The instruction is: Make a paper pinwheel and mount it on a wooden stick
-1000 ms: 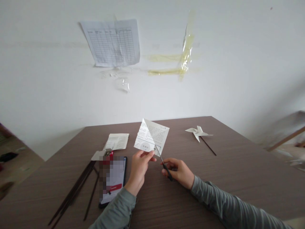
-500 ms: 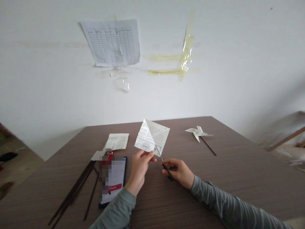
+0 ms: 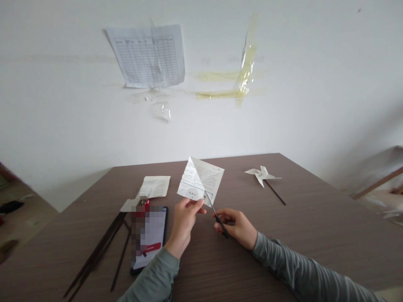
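Observation:
A square sheet of printed paper [image 3: 201, 178], with a diagonal crease, is pinched near its lower corner by my left hand [image 3: 185, 222]. My right hand [image 3: 236, 226] grips the black handles of a pair of scissors [image 3: 222, 227]. The blades point up and left and reach the paper's lower corner, along the crease line. Whether the blades are apart cannot be made out. Both hands are above the table, close together.
A paper pinwheel [image 3: 262, 174] on a dark stick lies at the right. To the left are a stack of paper [image 3: 155, 186], a small open box [image 3: 134, 205], several dark sticks [image 3: 100, 247] and a phone [image 3: 151, 245]. The table [image 3: 302, 239] meets a white wall.
Almost nothing differs. The paper and both hands keep nearly the same place, with the scissors still at the paper's lower corner.

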Tool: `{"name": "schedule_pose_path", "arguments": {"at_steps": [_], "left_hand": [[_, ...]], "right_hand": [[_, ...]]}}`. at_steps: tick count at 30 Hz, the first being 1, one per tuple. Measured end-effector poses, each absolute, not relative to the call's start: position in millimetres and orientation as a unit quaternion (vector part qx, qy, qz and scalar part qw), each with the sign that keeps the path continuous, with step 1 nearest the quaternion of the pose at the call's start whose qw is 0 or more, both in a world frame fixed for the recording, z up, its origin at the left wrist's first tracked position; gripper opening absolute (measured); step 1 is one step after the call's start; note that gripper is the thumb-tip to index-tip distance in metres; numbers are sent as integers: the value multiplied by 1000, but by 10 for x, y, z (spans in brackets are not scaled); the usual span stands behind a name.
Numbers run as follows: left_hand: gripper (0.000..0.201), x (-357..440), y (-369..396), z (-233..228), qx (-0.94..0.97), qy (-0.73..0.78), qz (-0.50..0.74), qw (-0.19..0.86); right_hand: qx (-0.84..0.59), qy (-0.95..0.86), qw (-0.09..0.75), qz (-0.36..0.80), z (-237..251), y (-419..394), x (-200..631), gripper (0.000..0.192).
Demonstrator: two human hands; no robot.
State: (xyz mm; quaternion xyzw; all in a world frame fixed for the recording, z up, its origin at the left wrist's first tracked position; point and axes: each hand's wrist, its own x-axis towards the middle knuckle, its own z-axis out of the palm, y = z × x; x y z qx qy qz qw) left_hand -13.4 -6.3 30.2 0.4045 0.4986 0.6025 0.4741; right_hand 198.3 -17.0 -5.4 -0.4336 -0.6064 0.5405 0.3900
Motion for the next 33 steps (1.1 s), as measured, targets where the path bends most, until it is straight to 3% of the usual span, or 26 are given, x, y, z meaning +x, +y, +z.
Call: {"name": "schedule_pose_path", "arguments": {"at_steps": [33], "left_hand": [[30, -116, -95, 329, 404, 505, 592, 481]], "right_hand": [[-432, -604, 402, 535, -18, -191, 1969, 70]]}}
